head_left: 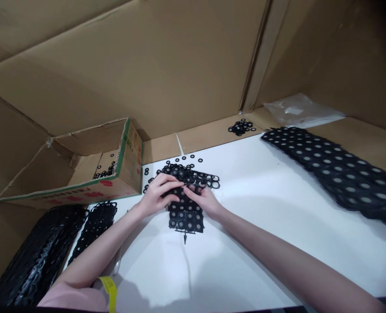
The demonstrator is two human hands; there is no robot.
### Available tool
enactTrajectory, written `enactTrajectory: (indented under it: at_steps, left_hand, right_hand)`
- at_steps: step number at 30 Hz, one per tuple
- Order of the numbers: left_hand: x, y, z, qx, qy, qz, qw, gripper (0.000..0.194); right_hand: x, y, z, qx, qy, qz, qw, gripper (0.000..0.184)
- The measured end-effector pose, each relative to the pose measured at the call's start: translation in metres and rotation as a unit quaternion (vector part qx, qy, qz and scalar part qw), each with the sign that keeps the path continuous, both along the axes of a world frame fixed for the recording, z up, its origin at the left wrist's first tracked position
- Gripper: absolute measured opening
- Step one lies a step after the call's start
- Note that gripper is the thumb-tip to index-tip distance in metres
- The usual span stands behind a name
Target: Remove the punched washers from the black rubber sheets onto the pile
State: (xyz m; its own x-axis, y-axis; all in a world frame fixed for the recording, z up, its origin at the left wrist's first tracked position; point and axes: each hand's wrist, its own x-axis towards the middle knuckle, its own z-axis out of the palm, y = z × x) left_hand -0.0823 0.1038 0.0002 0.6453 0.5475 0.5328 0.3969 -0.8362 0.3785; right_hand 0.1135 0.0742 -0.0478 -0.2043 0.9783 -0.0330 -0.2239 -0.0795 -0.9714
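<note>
Fingers and thumbs of the left hand [156, 193] and right hand [207, 201] bend in close over the black lattice piece with grey round centres [186, 222]; whether either pinches a ring, I cannot tell. The piece lies mid-table on the white tabletop [251, 182], its pointed black tip [185, 238] toward the near side.

For good work here, I would steady the lattice flat with one hand and seat each part with the other thumb — pressing straight down, lightly, since the thin loops look easy to twist. Small black rings [192, 156] lie just beyond, so short reaches should do.

At far left, an open brown cardboard box with green edging [134, 156] holds loose black rings [108, 171] on its floor. Near the far right wall lies a clear plastic bag [307, 108] — its contents, if any, are unclear.
</note>
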Motion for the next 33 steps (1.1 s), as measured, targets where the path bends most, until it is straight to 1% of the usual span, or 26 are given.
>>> enactTrajectory:
  at_steps: [1, 2, 6, 11, 13, 15, 18, 20, 23, 25, 29, 33]
  left_hand:
    - [0.001, -0.003, -0.002, 0.007, 0.014, -0.016, 1.000, 0.032]
    - [0.002, -0.005, -0.004, 0.012, 0.016, -0.018, 1.000, 0.032]
    - [0.009, -0.008, -0.010, 0.017, -0.033, 0.018, 0.999, 0.024]
    - [0.021, -0.012, -0.006, 0.017, -0.108, 0.090, 0.990, 0.017]
    - [0.027, -0.014, -0.003, 0.007, -0.130, 0.112, 0.985, 0.016]
    - [0.032, -0.016, -0.002, -0.007, -0.138, 0.113, 0.984, 0.015]
    - [0.037, -0.017, 0.000, -0.026, -0.117, 0.087, 0.989, 0.012]
    - [0.037, -0.017, 0.001, -0.036, -0.080, 0.067, 0.994, 0.013]
    - [0.034, -0.015, 0.003, -0.032, -0.009, 0.046, 0.998, 0.018]
    - [0.033, -0.015, 0.005, -0.026, 0.016, 0.045, 0.999, 0.019]
    - [0.035, -0.015, 0.005, -0.029, 0.011, 0.063, 0.998, 0.022]
    - [0.039, -0.013, -0.001, -0.045, -0.006, 0.071, 0.996, 0.027]
  right_hand:
    - [0.000, 0.000, 0.000, -0.002, 0.005, 0.003, 1.000, 0.040]
    - [0.001, 0.000, 0.000, -0.005, 0.008, 0.007, 1.000, 0.041]
    - [0.002, 0.000, 0.000, -0.013, 0.019, 0.022, 0.999, 0.039]
    - [0.003, 0.001, -0.001, -0.017, 0.035, 0.009, 0.999, 0.052]
    - [0.002, 0.000, 0.001, -0.009, 0.035, 0.019, 0.999, 0.051]
    - [0.002, -0.001, 0.004, 0.006, 0.024, 0.031, 0.999, 0.046]
    - [0.000, -0.002, 0.009, 0.034, -0.004, 0.026, 0.999, 0.038]
    - [-0.002, -0.003, 0.009, 0.047, -0.020, 0.014, 0.999, 0.035]
    - [-0.005, -0.003, 0.005, 0.052, -0.045, 0.004, 0.998, 0.030]
    - [-0.008, -0.003, 0.000, 0.049, -0.062, -0.001, 0.997, 0.029]
    - [-0.011, -0.003, -0.007, 0.039, -0.088, -0.014, 0.995, 0.034]
    - [-0.012, -0.005, -0.009, 0.035, -0.096, -0.014, 0.995, 0.033]
